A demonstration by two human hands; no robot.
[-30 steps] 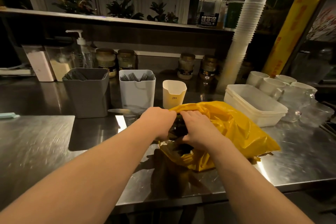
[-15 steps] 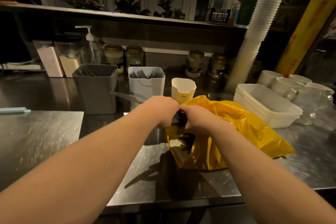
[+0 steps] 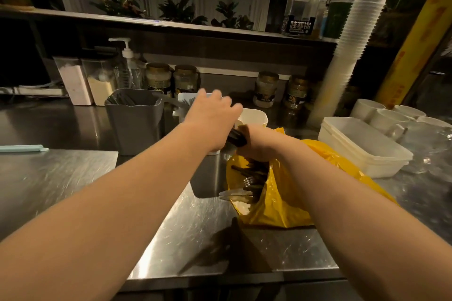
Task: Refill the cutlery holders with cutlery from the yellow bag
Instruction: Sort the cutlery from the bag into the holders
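The yellow bag (image 3: 293, 193) lies on the steel counter with its mouth facing me, and black-handled forks and knives (image 3: 253, 182) show inside. My right hand (image 3: 256, 148) grips the bag's upper rim. My left hand (image 3: 211, 117) is raised over the white holder (image 3: 184, 100) and holds a black-handled knife (image 3: 236, 139). Its silver blade points left toward the grey holder (image 3: 137, 127), which has dark cutlery in it. A small cream holder (image 3: 255, 117) stands just behind my hands. The white holder is mostly hidden by my left hand.
Stacked white tubs (image 3: 362, 146) and white mugs (image 3: 384, 116) sit to the right of the bag. A tall cup stack (image 3: 352, 44), jars (image 3: 159, 78) and a pump bottle (image 3: 127, 63) line the back. A pale blue strip (image 3: 22, 148) lies at far left.
My left hand has lifted out of the bag's mouth with the knife and moved up and back, over the white holder. My right hand stayed on the bag's rim.
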